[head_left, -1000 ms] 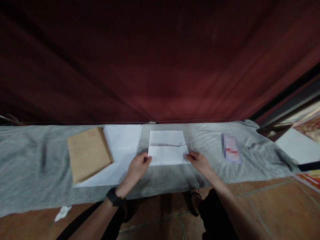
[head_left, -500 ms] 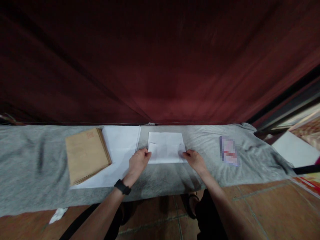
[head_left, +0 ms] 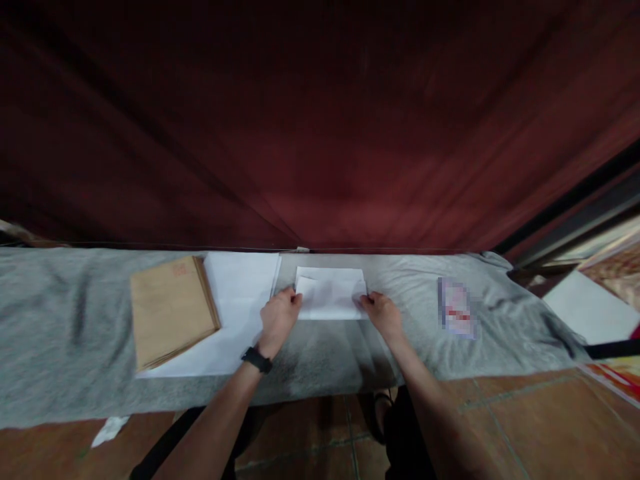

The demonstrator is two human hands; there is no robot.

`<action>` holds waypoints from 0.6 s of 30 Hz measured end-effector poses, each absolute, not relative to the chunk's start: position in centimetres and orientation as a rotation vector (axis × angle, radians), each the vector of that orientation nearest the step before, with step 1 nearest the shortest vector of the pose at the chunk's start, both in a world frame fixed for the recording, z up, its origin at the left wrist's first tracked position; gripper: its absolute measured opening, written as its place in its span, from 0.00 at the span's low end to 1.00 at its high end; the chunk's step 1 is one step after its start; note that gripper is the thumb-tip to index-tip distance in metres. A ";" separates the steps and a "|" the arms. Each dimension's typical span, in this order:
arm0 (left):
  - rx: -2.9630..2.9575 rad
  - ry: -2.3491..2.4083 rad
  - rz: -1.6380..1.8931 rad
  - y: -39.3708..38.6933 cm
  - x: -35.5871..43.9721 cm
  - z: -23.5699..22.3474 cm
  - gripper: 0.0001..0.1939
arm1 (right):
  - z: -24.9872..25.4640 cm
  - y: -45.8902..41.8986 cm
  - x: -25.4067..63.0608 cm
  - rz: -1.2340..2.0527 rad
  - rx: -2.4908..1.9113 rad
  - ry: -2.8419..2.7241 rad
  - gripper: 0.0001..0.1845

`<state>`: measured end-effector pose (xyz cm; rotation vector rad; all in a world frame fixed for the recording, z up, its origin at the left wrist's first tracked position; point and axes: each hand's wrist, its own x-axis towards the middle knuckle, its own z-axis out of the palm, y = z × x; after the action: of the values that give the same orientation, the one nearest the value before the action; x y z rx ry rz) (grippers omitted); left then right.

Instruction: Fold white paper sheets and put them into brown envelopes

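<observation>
A sheet of white paper [head_left: 330, 301], its near part folded over toward the far edge, lies on the grey cloth in front of me. Its left edge is pinched between the thumb and fingers of my left hand [head_left: 281, 317], which has a black band on the wrist. At the right edge, my right hand [head_left: 383, 312] grips the paper the same way. Left of it lie larger white sheets [head_left: 245, 283], partly covered by a stack of brown envelopes [head_left: 173, 310] with a red mark near the top corner.
Grey cloth [head_left: 320, 363] covers the long surface. A blurred-out purple and red item [head_left: 457, 310] lies on its right part. Behind hangs a dark red curtain [head_left: 320, 147]. White scrap paper [head_left: 109, 431] is on the tiled floor, and a white board [head_left: 593, 303] stands at far right.
Both hands have moved away from me with the paper's near edge, so the folded part now reaches closer to the far edge and the paper looks shorter.
</observation>
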<state>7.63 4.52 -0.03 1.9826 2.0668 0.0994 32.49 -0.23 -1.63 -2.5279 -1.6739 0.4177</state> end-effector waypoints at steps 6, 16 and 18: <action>1.938 2.090 0.136 5.5 7.9 -0.2 0.17 | -1.7 0.4 32.1 0.298 -2.529 -1.629 0.21; 1.922 2.140 0.216 6.3 8.3 -0.8 0.17 | -3.3 1.3 31.8 0.025 -2.520 -1.600 0.20; 1.932 2.152 0.215 6.4 8.4 -0.8 0.17 | -3.6 1.5 31.6 -0.047 -2.509 -1.599 0.20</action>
<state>8.41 6.35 -0.84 1.9322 2.1522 0.2151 31.64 1.46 -3.58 -2.5092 -1.5989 -0.0470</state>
